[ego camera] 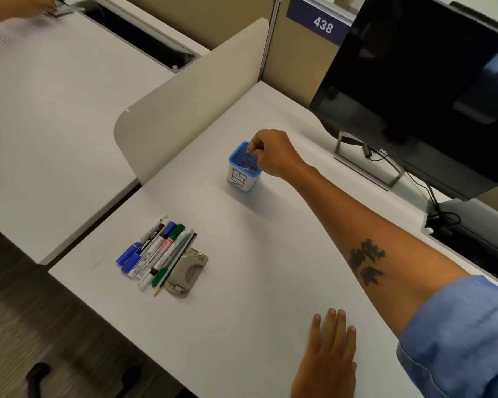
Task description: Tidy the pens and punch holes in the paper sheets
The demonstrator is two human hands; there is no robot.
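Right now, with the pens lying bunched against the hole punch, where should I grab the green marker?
Take the green marker at its far, capped end, coming from above. That end sticks out past the hole punch, so fingers can likely close across the barrel there; nearer you it lies wedged between the other pens and a pencil.

Right hand [273, 153] pinches something small, perhaps paper, over the blue bin [244, 168]; left hand [327, 357] flat.
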